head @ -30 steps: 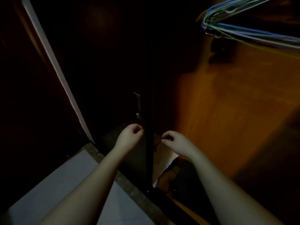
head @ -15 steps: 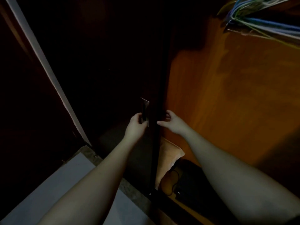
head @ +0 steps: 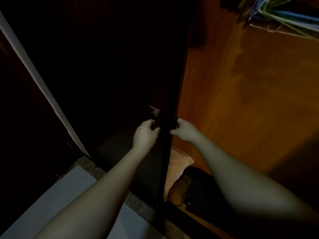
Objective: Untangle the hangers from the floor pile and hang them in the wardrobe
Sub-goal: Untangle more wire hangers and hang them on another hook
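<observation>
- My left hand (head: 146, 133) curls its fingers round the metal door handle (head: 154, 116); my right hand (head: 183, 130) pinches the dark edge of the wardrobe door (head: 170, 100) just right of that handle.
- The hangers (head: 279, 16) hang high up, well right of the handle, bunched inside the wardrobe (head: 250, 100); the floor pile is out of view.
- I judge the door is what I'm moving now: pull evenly with both hands, keep fingers off the closing gap, and mind the cushion (head: 179, 163) below the handle.
</observation>
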Demonstrator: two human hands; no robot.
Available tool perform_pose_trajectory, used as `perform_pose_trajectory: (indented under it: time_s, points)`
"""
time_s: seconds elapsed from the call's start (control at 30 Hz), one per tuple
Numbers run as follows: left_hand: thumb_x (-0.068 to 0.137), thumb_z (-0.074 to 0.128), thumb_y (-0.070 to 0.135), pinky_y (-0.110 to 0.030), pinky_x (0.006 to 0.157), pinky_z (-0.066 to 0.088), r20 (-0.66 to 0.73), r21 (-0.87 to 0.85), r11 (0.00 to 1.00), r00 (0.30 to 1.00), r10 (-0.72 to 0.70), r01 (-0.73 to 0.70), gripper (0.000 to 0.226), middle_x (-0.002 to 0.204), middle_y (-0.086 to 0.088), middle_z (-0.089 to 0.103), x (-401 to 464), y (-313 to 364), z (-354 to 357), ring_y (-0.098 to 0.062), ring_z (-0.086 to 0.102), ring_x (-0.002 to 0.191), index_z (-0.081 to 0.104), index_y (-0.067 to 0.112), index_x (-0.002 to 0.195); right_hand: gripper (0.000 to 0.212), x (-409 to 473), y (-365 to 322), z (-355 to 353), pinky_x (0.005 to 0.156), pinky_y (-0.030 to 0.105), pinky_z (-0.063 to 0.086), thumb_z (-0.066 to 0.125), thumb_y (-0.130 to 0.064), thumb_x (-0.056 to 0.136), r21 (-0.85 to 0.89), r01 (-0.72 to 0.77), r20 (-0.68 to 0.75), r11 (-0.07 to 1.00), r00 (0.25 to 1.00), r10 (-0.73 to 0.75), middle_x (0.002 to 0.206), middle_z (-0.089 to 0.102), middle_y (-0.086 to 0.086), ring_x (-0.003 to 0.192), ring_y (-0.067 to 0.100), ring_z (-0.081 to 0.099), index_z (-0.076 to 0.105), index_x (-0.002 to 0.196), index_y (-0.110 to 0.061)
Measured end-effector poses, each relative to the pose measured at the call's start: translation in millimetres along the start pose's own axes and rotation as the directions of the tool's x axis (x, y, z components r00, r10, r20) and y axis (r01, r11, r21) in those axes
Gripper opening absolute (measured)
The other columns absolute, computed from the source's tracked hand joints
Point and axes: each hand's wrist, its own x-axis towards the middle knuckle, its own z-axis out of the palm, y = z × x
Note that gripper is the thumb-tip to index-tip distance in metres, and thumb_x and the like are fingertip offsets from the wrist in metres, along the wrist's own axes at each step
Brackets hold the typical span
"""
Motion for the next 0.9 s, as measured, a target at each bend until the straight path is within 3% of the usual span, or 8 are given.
perform_pose_trajectory:
  time_s: [0.07, 0.17, 0.23, 0.37, 0.53, 0.6, 0.8, 0.9]
  points:
    - [0.094, 0.061, 0.027, -0.011, 0.064, 0.04, 0.002, 0.019, 1.0, 1.0, 0.002, -0.002, 0.039, 0.123, 0.003, 0.062, 0.5, -1.4, 0.6, 0.002, 0.055, 0.091, 0.055, 0.022, 0.132, 0.035, -1.3, -0.2, 1.1, 0.073, 0.026, 0.048, 0.067, -0.018, 0.088, 0.0, 0.003, -0.018, 1.0, 1.0, -0.003, 0.111, 0.063, 0.001, 0.097, 0.016, 0.061, 0.056, 0.122, -0.015]
    - [0.095, 0.06, 0.026, -0.015, 0.076, 0.043, 0.004, 0.034, 0.999, 1.0, 0.01, -0.01, 0.041, 0.127, 0.003, 0.06, -2.0, -3.2, -1.7, -0.007, 0.06, 0.106, 0.053, 0.021, 0.134, 0.033, -4.5, 0.4, 1.7, 0.064, 0.02, 0.042, 0.066, -0.018, 0.089, -0.018, 0.026, -0.028, 0.999, 0.999, -0.027, 0.103, 0.06, -0.003, 0.092, 0.013, 0.059, 0.056, 0.12, -0.015]
    - [0.095, 0.059, 0.026, -0.018, 0.081, 0.044, 0.011, 0.035, 0.999, 1.0, 0.007, -0.007, 0.041, 0.128, 0.002, 0.06, -4.1, -3.9, -3.4, -0.009, 0.059, 0.111, 0.053, 0.022, 0.136, 0.032, -7.2, 2.7, 1.3, 0.067, 0.021, 0.043, 0.067, -0.019, 0.09, -0.015, 0.032, -0.027, 0.999, 0.999, -0.032, 0.103, 0.06, -0.003, 0.092, 0.013, 0.058, 0.056, 0.119, -0.014]
    - [0.097, 0.057, 0.026, -0.01, 0.069, 0.038, 0.018, 0.021, 1.0, 1.0, 0.0, 0.0, 0.04, 0.125, 0.004, 0.061, -6.7, -2.1, -4.3, 0.005, 0.052, 0.096, 0.053, 0.022, 0.136, 0.03, -14.5, 10.6, -3.8, 0.074, 0.028, 0.049, 0.068, -0.02, 0.089, -0.023, 0.022, -0.032, 0.999, 0.999, -0.023, 0.106, 0.063, 0.002, 0.095, 0.018, 0.062, 0.057, 0.116, -0.014]
    - [0.096, 0.059, 0.028, -0.008, 0.063, 0.036, 0.005, 0.018, 1.0, 1.0, 0.007, -0.007, 0.038, 0.119, 0.005, 0.063, -13.2, 4.0, 3.0, 0.01, 0.047, 0.08, 0.055, 0.02, 0.133, 0.039, -31.6, 25.2, -17.2, 0.079, 0.025, 0.046, 0.068, -0.018, 0.089, 0.009, -0.005, -0.011, 1.0, 1.0, 0.005, 0.113, 0.062, 0.001, 0.101, 0.016, 0.06, 0.055, 0.125, -0.013]
    - [0.095, 0.059, 0.028, -0.009, 0.061, 0.036, -0.001, 0.017, 1.0, 1.0, 0.008, -0.008, 0.038, 0.117, 0.004, 0.063, -17.0, 6.8, 7.3, 0.011, 0.046, 0.076, 0.056, 0.019, 0.132, 0.039, -39.6, 31.6, -21.0, 0.073, 0.021, 0.045, 0.067, -0.017, 0.09, 0.01, -0.005, -0.015, 1.0, 1.0, 0.006, 0.114, 0.062, 0.0, 0.102, 0.016, 0.06, 0.054, 0.127, -0.013]
    - [0.095, 0.06, 0.024, -0.008, 0.063, 0.036, 0.006, -0.005, 1.0, 1.0, 0.021, -0.021, 0.039, 0.121, 0.001, 0.063, -32.1, 23.5, 19.4, 0.005, 0.05, 0.09, 0.055, 0.016, 0.133, 0.035, -66.4, 48.9, -31.3, 0.066, 0.013, 0.04, 0.063, -0.018, 0.093, 0.045, 0.006, -0.055, 0.999, 0.998, -0.003, 0.113, 0.059, -0.003, 0.1, 0.011, 0.056, 0.054, 0.126, -0.012]
    - [0.095, 0.061, 0.023, -0.006, 0.064, 0.036, 0.026, -0.013, 1.0, 0.999, 0.019, -0.019, 0.041, 0.125, 0.001, 0.061, -40.0, 30.0, 25.3, 0.004, 0.049, 0.094, 0.053, 0.018, 0.135, 0.035, -78.6, 59.3, -37.1, 0.074, 0.015, 0.041, 0.063, -0.019, 0.093, 0.087, 0.005, -0.062, 0.996, 0.998, 0.0, 0.117, 0.06, -0.004, 0.104, 0.009, 0.055, 0.054, 0.127, -0.014]
